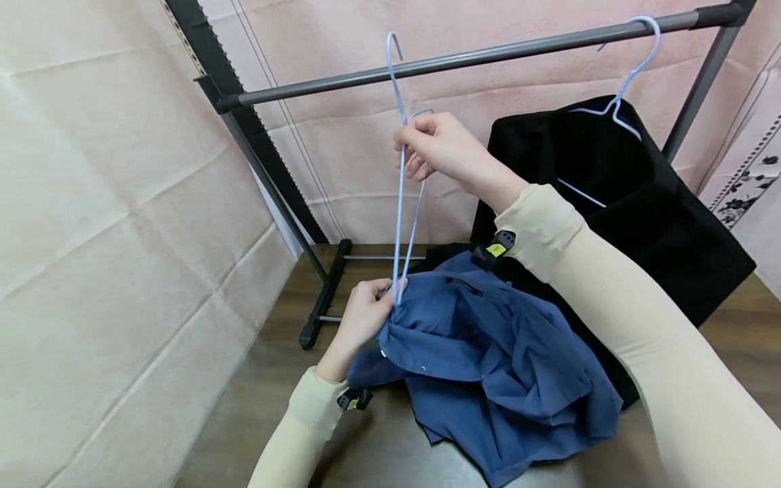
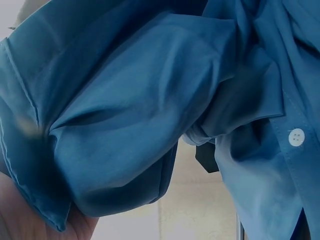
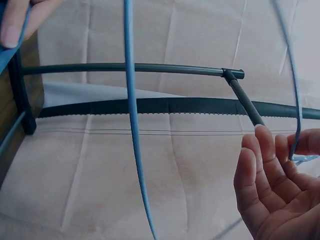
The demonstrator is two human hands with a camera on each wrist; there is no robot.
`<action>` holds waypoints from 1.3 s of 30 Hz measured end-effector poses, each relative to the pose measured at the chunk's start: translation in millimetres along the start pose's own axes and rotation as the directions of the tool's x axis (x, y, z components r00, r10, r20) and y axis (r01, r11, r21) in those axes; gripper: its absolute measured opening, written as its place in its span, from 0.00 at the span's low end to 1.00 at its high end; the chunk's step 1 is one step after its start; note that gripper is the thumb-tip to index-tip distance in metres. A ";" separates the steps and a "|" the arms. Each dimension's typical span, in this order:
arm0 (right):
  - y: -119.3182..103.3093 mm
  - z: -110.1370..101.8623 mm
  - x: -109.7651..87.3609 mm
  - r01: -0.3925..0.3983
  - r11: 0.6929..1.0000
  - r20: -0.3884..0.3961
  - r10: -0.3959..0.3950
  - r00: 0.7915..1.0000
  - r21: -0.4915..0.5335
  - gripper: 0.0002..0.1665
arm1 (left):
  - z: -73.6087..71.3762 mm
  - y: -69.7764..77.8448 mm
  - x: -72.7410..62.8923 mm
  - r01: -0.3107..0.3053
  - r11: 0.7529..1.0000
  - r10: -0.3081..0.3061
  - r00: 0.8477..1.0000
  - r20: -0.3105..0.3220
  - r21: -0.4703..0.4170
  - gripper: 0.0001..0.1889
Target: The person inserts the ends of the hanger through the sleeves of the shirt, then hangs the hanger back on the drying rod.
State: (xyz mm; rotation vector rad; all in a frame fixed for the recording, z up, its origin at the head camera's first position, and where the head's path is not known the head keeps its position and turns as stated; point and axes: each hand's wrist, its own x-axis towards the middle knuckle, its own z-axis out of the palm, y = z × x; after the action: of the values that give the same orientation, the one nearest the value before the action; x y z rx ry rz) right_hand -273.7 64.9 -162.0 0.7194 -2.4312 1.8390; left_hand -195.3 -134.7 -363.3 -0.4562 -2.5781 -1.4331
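Note:
A light blue wire hanger [image 1: 399, 203] stands upright, seen nearly edge-on. My right hand [image 1: 444, 146] pinches it near the neck; thumb and finger also meet on the wire in the right wrist view. Its hook overlaps the rail in the head view; I cannot tell whether they touch. My left hand [image 1: 363, 317] pinches the blue shirt [image 1: 506, 366] by the hanger's lower end, where the wire meets the bunched cloth. The shirt droops in folds over the table, and a white button [image 2: 296, 137] shows in the left wrist view. Cloth hides most left fingers.
A grey metal rail [image 1: 342, 83] crosses above my hands on a black-footed stand [image 1: 323, 298]. On the right, a black garment [image 1: 677, 230] hangs from another light blue hanger [image 1: 641, 64]. Below lies a brown wooden tabletop [image 1: 244, 407], with pale cloth [image 1: 122, 203] at left.

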 end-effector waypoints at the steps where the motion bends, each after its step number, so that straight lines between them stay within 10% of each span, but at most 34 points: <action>1: -0.4 -1.2 -2.1 0.017 1.000 0.007 -0.017 1.000 -0.020 0.15 | -0.3 0.7 0.6 -0.003 1.000 0.003 1.000 0.003 -0.004 0.22; 12: -0.6 -17.6 -24.7 0.087 0.950 0.085 -0.064 0.994 -0.300 0.25 | 0.1 2.8 1.0 -0.002 1.000 0.002 1.000 0.015 -0.003 0.24; 23: 8.9 -32.1 -46.4 0.215 0.780 0.156 -0.152 0.976 -0.587 0.24 | 1.1 4.3 1.6 -0.008 1.000 0.007 1.000 0.014 0.020 0.24; 39: 23.2 -54.6 -67.7 0.186 0.755 0.050 -0.200 0.979 -0.628 0.23 | 0.9 1.8 1.3 0.003 1.000 -0.004 1.000 0.014 0.016 0.24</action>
State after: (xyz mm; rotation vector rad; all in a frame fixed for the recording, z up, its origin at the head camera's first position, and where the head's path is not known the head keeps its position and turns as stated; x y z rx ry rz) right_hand -235.9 143.3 -184.9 0.8266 -2.5852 0.8403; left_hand -195.9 -132.8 -362.0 -0.4610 -2.6003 -1.4140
